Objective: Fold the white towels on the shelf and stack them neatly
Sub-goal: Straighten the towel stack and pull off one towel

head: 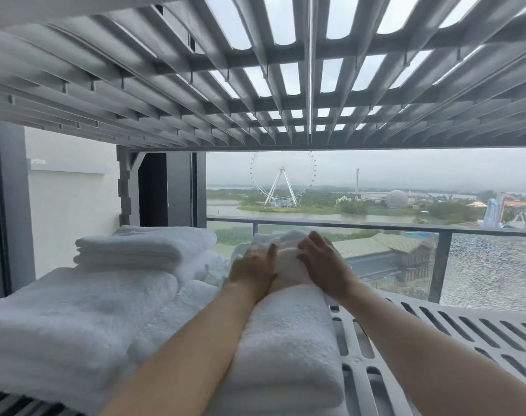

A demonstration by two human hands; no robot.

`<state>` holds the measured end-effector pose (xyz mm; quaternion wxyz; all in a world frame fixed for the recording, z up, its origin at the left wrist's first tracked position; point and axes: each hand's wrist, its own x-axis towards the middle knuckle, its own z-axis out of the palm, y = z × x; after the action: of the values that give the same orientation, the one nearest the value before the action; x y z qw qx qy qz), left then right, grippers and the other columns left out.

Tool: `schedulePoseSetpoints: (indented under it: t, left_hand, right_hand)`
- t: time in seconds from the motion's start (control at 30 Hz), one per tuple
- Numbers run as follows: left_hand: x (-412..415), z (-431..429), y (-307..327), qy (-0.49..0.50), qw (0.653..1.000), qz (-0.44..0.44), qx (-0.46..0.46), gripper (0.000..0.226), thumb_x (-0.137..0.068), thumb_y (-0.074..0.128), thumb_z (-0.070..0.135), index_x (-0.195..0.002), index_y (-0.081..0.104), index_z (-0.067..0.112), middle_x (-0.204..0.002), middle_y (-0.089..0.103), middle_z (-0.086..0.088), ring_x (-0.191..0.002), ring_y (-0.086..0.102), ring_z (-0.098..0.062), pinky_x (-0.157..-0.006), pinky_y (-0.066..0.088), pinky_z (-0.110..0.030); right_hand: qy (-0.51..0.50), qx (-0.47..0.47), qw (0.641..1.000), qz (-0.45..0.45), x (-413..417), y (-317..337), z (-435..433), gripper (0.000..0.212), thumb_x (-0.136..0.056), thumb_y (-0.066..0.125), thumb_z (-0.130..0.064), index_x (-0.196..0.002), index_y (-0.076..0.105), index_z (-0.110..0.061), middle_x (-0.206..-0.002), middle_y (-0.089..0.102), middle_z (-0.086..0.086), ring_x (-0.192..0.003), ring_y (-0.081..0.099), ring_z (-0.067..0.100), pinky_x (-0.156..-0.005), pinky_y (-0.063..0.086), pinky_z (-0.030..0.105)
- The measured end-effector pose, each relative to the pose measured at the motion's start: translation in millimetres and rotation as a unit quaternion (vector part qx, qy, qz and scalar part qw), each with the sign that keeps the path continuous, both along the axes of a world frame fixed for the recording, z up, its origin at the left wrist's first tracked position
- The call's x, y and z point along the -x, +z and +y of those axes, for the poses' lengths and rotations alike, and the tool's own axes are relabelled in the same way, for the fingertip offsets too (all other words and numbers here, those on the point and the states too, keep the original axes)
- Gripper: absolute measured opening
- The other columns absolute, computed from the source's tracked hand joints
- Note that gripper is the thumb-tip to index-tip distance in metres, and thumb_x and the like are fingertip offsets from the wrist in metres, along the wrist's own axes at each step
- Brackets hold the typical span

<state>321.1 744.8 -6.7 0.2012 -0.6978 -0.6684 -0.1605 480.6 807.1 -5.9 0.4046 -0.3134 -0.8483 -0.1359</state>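
Soft, grey daylight comes in through the window (360,187) ahead and between the slats of the upper shelf (255,85). The sky looks overcast, so shadows are faint. The towels (75,319) read bright, nearly washed out. Wide-angle bending curves the edges. The near forearms are slightly soft, perhaps from motion blur.
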Motion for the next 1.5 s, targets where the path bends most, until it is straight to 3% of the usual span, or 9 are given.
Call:
schedulePoseSetpoints:
  t: [0.1, 0.2, 0.3, 0.5, 0.67, 0.83, 0.97, 1.17, 1.5]
  left_hand:
    - [-1, -3, 0, 0.042, 0.996, -0.004, -0.084, 0.044, -0.093, 0.046, 0.017, -0.134, 0.030, 0.018, -0.121, 0.054, -0.008, -0.106, 0.052, -0.028, -0.079, 0.048, -0.039]
    - [1, -5, -1, 0.057, 0.991, -0.040, -0.118, 0.040, -0.091, 0.041, 0.010, -0.129, 0.034, 0.017, -0.121, 0.052, -0.008, -0.107, 0.049, -0.028, -0.078, 0.048, -0.038]
    - [1, -4, -2, 0.067, 0.989, -0.042, -0.121, 0.041, -0.091, 0.039, 0.009, -0.131, 0.032, 0.017, -0.126, 0.048, -0.008, -0.111, 0.047, -0.027, -0.081, 0.047, -0.040]
    - [5, -1, -6, 0.051, 0.996, -0.033, -0.061, 0.043, -0.094, 0.039, 0.016, -0.136, 0.029, 0.021, -0.133, 0.041, -0.009, -0.116, 0.044, -0.028, -0.089, 0.041, -0.045]
    - [6, 2, -6, -0.008, 0.998, -0.041, -0.042, 0.049, -0.092, 0.047, 0.027, -0.137, 0.029, 0.027, -0.136, 0.039, -0.006, -0.119, 0.043, -0.028, -0.094, 0.036, -0.046]
    - [4, 1, -5, -0.002, 0.998, -0.035, -0.057, 0.054, -0.092, 0.048, 0.029, -0.138, 0.022, 0.022, -0.135, 0.038, -0.007, -0.115, 0.044, -0.029, -0.089, 0.039, -0.045]
    - [5, -1, -5, 0.020, 0.998, -0.037, -0.042, 0.048, -0.091, 0.042, 0.011, -0.135, 0.025, 0.020, -0.135, 0.038, -0.008, -0.116, 0.045, -0.029, -0.092, 0.042, -0.046]
    - [4, -1, -4, 0.011, 0.999, -0.030, -0.013, 0.046, -0.093, 0.043, 0.019, -0.136, 0.028, 0.023, -0.136, 0.037, -0.008, -0.119, 0.042, -0.028, -0.096, 0.040, -0.047]
    - [3, -2, -4, 0.014, 1.000, -0.019, 0.002, 0.047, -0.093, 0.040, 0.018, -0.137, 0.028, 0.023, -0.139, 0.035, -0.008, -0.123, 0.039, -0.028, -0.098, 0.039, -0.049]
  right_hand:
    - [0.006, -0.014, 1.000, 0.005, -4, 3, -4, 0.028, -0.085, 0.063, -0.020, -0.105, 0.057, -0.002, -0.111, 0.051, 0.019, -0.099, 0.052, 0.033, -0.085, 0.050, 0.047]
    - [-0.027, 0.121, 0.991, -0.052, -8, 4, -2, 0.070, -0.076, 0.065, -0.051, -0.134, 0.041, -0.022, -0.138, 0.035, 0.006, -0.123, 0.036, 0.025, -0.100, 0.037, 0.044]
    - [-0.048, 0.149, 0.979, -0.132, -12, 3, 4, 0.087, -0.071, 0.069, -0.052, -0.143, 0.021, -0.040, -0.150, 0.016, -0.002, -0.133, 0.021, 0.025, -0.107, 0.030, 0.046]
    - [-0.053, 0.230, 0.965, -0.112, 1, -5, 9, 0.063, -0.078, 0.067, -0.041, -0.135, 0.041, -0.035, -0.144, 0.029, 0.000, -0.125, 0.038, 0.028, -0.102, 0.032, 0.039]
    - [-0.055, 0.116, 0.989, -0.076, -6, 12, 3, 0.026, -0.079, 0.059, -0.010, -0.105, 0.060, -0.013, -0.107, 0.053, 0.010, -0.094, 0.057, 0.030, -0.071, 0.040, 0.030]
    - [-0.015, 0.019, 0.998, 0.053, 2, 34, -4, 0.041, -0.068, 0.047, 0.014, -0.093, 0.066, -0.012, -0.102, 0.058, 0.011, -0.092, 0.055, 0.031, -0.070, 0.033, 0.026]
    - [-0.038, 0.075, 0.995, -0.061, 0, 26, 2, 0.042, -0.078, 0.055, -0.001, -0.115, 0.060, -0.020, -0.125, 0.048, 0.006, -0.110, 0.048, 0.029, -0.088, 0.042, 0.037]
    - [-0.064, 0.189, 0.962, -0.185, -6, 13, 6, 0.067, -0.073, 0.067, -0.048, -0.132, 0.040, -0.036, -0.142, 0.031, -0.005, -0.126, 0.033, 0.020, -0.108, 0.031, 0.042]
    - [-0.132, 0.276, 0.887, -0.345, -6, 35, 5, 0.102, -0.069, 0.074, -0.044, -0.144, 0.006, -0.041, -0.155, -0.004, -0.011, -0.141, 0.009, 0.023, -0.114, 0.014, 0.042]
